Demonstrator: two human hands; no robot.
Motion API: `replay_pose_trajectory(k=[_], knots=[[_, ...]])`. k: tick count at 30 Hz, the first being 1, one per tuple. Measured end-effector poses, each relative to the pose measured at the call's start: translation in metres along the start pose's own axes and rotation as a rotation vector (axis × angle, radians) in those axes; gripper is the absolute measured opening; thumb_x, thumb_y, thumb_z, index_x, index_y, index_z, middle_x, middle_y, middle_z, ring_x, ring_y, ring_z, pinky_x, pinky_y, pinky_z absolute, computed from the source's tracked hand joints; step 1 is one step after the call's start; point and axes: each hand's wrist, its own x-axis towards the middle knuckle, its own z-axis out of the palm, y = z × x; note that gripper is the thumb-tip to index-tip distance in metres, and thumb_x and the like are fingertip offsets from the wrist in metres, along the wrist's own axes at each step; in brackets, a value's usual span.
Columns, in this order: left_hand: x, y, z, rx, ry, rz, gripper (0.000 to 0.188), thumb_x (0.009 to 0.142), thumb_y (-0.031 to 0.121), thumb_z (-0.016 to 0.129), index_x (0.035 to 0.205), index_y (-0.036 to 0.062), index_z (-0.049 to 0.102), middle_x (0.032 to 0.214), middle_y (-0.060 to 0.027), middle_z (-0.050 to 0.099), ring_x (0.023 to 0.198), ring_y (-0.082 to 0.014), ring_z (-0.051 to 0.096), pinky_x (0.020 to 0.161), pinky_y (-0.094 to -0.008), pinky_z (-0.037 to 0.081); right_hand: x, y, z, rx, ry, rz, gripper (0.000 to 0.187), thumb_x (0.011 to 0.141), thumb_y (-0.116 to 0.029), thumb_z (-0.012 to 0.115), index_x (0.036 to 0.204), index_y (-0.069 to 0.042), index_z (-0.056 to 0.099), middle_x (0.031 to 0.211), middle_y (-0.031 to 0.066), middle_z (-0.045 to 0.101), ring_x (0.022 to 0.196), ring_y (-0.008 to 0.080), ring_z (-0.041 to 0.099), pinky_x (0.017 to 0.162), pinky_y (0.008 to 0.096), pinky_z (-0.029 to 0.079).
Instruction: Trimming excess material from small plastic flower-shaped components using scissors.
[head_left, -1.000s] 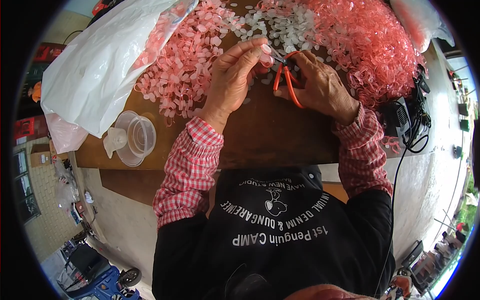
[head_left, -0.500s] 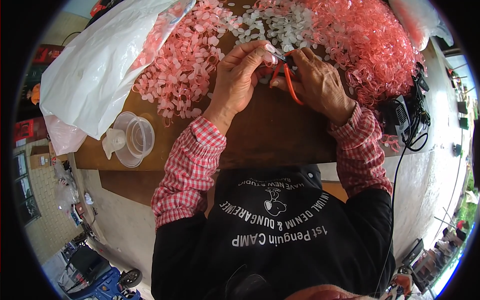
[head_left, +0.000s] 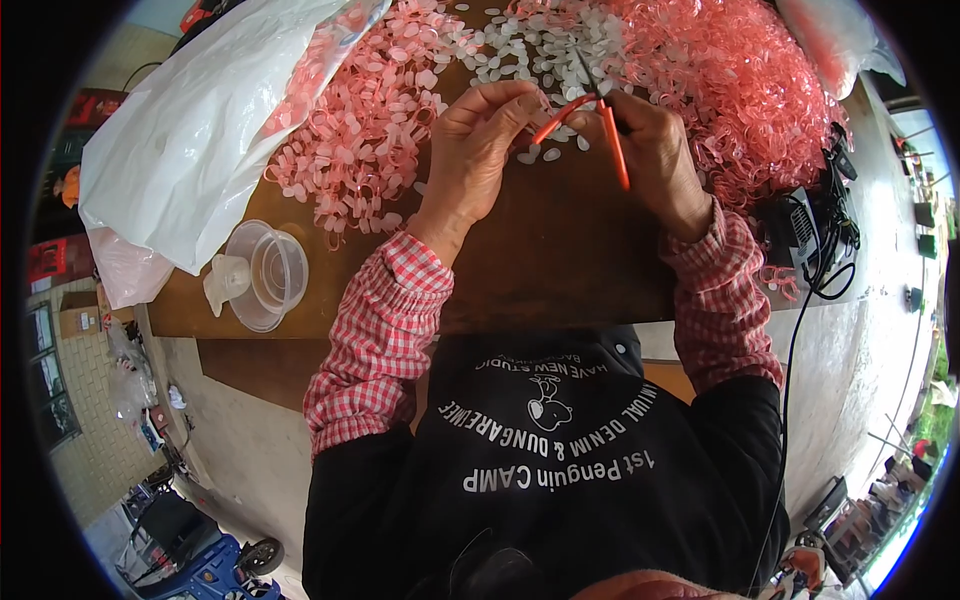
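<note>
Orange-handled scissors [head_left: 615,150] in the head view, hooked in the right hand [head_left: 655,135], fingers curled around and handles spread apart; blades pointing away from the body, over loose white discs [head_left: 590,48]. Cannot tell whether the blades meet. Just beside, the left hand [head_left: 478,140], thumb and forefinger pinched narrow on a small pink piece [head_left: 543,103], mostly hidden at the fingertips and too small to make out in shape.

Around both hands, on a brown table [head_left: 560,280], loose heaps: pink pieces [head_left: 345,160] with pale discs to the left, white discs in the middle, a dense tangle of pink bands [head_left: 735,90] to the right. Over the left heap's outer edge, a crumpled white bag [head_left: 190,150]. Nearer the body, a clear tub [head_left: 283,285] beside a small white thing [head_left: 228,280]. At the table's right side, black cables [head_left: 843,238], near the bands. Red-and-white checked sleeves [head_left: 385,325] on both forearms; black top [head_left: 550,450]. Well apart, lower left, a blue vehicle [head_left: 205,562] on grey floor [head_left: 240,440].
</note>
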Motion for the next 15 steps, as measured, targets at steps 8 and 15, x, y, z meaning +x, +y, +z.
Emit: replay_pose_trajectory(k=[8, 15], knots=[[-0.004, -0.005, 0.002, 0.182, -0.1, 0.015, 0.02, 0.091, 0.01, 0.065, 0.109, 0.0006, 0.063, 0.1, -0.0053, 0.066, 0.09, -0.0108, 0.063, 0.079, -0.0263, 0.052, 0.007, 0.008, 0.012, 0.375, 0.042, -0.094, 0.027, 0.084, -0.022, 0.075, 0.101, -0.002, 0.068, 0.066, -0.0028, 0.057, 0.061, 0.0032, 0.049, 0.054, 0.0217, 0.042], [-0.007, 0.005, 0.016, 0.104, -0.049, -0.033, 0.024, 0.091, 0.012, 0.066, 0.112, 0.0001, 0.061, 0.103, -0.0072, 0.067, 0.088, -0.0126, 0.064, 0.08, -0.0284, 0.053, 0.004, 0.009, 0.007, 0.542, -0.012, 0.096, 0.025, 0.091, -0.016, 0.067, 0.111, -0.001, 0.064, 0.081, -0.003, 0.062, 0.076, 0.0061, 0.056, 0.068, 0.0233, 0.047]])
